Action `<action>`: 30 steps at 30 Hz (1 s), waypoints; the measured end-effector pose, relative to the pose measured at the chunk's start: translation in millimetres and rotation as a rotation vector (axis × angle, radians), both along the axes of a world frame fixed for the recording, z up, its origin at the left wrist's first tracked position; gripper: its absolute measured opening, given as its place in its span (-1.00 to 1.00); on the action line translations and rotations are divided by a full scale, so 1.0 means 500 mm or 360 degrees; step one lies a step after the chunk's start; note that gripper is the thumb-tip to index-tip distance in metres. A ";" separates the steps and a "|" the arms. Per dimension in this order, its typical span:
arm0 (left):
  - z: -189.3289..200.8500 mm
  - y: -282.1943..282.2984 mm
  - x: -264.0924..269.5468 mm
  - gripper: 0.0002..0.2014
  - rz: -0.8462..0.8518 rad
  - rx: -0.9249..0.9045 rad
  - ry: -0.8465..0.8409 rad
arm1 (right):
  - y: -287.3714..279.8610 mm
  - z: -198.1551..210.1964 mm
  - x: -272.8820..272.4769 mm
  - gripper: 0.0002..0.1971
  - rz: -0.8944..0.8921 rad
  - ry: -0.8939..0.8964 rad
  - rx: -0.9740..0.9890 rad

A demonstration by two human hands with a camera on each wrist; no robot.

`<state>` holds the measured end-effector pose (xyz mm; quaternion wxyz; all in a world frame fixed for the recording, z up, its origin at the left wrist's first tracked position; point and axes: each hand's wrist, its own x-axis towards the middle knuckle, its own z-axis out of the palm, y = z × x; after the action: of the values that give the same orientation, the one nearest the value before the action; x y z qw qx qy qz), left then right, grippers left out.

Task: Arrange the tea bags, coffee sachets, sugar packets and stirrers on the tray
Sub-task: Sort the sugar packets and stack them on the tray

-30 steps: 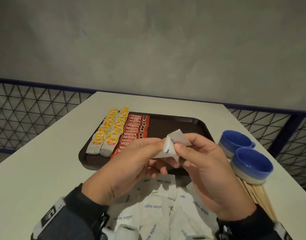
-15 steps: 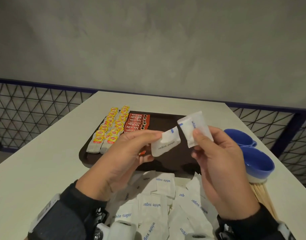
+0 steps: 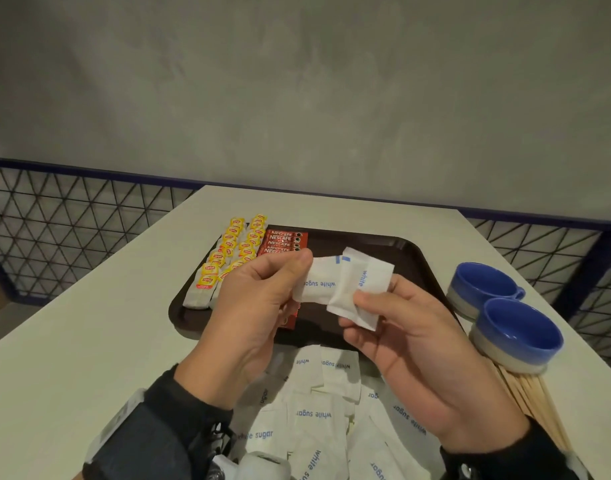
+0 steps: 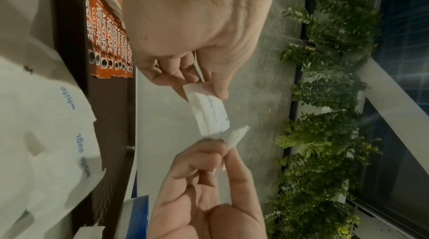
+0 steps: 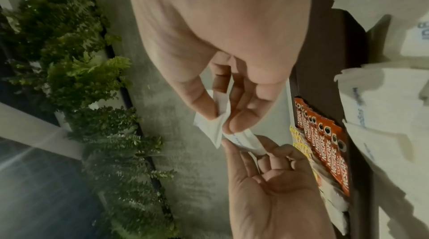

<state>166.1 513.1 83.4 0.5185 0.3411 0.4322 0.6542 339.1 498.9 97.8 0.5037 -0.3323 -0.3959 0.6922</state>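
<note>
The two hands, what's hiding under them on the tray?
Under the left hand the coffee sachets carry on, mostly covered. The brown tray runs below the right hand; whatever else lies there is hidden.

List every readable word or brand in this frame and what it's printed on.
"NESCAFE" / "CLASSIC": red coffee sachets on the tray.
"white sugar": packet held in the left hand.
"white": packet in the right hand; remainder hidden.
"white sugar": loose packets on the table.
Yellow tea bag tags: logo too small to read.
</note>
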 end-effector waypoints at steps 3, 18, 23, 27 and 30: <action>0.001 0.000 0.003 -0.77 -0.0028 0.0095 -0.0062 | 0.002 -0.009 -0.008 -0.70 -0.0059 -0.0054 -0.0031; 0.007 -0.017 0.012 -0.77 -0.0359 0.0175 0.0379 | 0.003 -0.015 -0.006 -0.66 -0.0399 -0.0408 0.0359; 0.002 -0.018 0.016 -0.90 -0.0312 0.0232 0.0508 | 0.001 -0.015 -0.009 -0.59 -0.0370 -0.0484 0.0444; 0.004 -0.020 0.018 -0.94 -0.0292 0.0223 0.0413 | 0.004 -0.021 -0.008 -0.83 -0.0352 -0.0554 0.0454; 0.003 -0.021 0.018 -0.90 -0.0294 0.0227 0.0365 | 0.005 -0.027 -0.006 -0.89 -0.0358 -0.0589 0.0474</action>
<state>174.8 502.8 85.1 0.4982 0.4877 0.4079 0.5896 336.3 501.3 84.6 0.5399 -0.4174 -0.5393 0.4934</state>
